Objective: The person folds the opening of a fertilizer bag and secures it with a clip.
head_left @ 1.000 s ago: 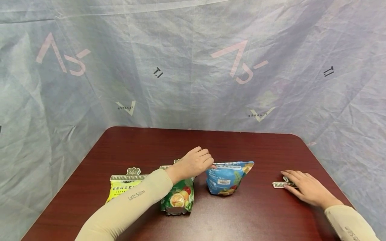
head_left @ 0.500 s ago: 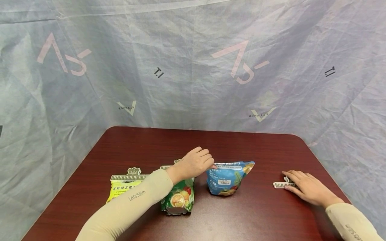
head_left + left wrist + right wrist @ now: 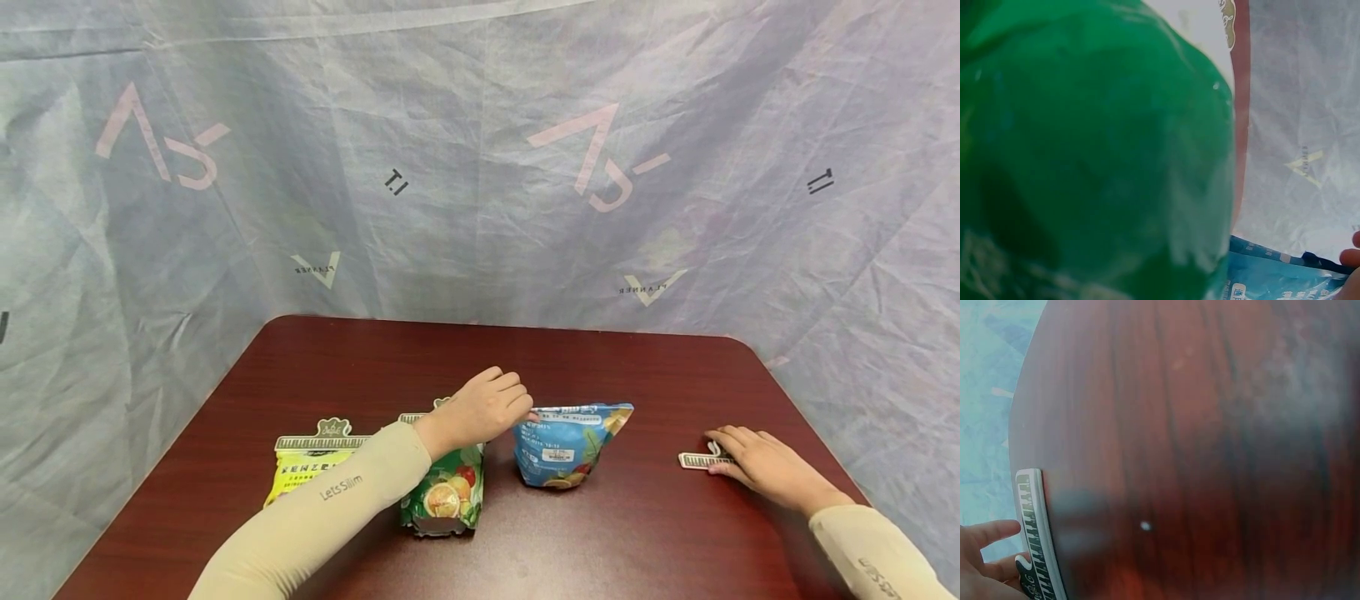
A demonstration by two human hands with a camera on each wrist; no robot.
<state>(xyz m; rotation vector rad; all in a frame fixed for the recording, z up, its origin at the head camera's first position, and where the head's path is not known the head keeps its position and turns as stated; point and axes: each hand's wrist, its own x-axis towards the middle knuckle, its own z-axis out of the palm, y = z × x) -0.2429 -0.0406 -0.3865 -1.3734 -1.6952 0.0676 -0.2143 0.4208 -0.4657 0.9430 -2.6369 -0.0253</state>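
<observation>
Near the middle of the table, my left hand [image 3: 487, 407] pinches the top edge of a blue bag [image 3: 558, 446] printed with fruit. The bag stands upright on the table, and its edge also shows in the left wrist view beside the fingertips [image 3: 1351, 257]. Far to the right, my right hand [image 3: 768, 469] rests low at the table, thumb and fingers about the handle of a bag clip [image 3: 701, 461] with a piano-key pattern. In the right wrist view the clip [image 3: 1035, 531] lies beside the fingers; part of its handle is hidden behind them.
A green bag [image 3: 450, 492] with a similar clip [image 3: 412, 417] on top stands under my left forearm. Left of it is a yellow bag [image 3: 300, 471], also clipped, partly covered by the sleeve [image 3: 330, 508]. Grey printed cloth [image 3: 480, 208] hangs behind the dark red table [image 3: 600, 533].
My right fingers have drawn in slightly around the clip's handle, while the clip lies in nearly the same place. The left hand and the blue bag have not visibly moved.
</observation>
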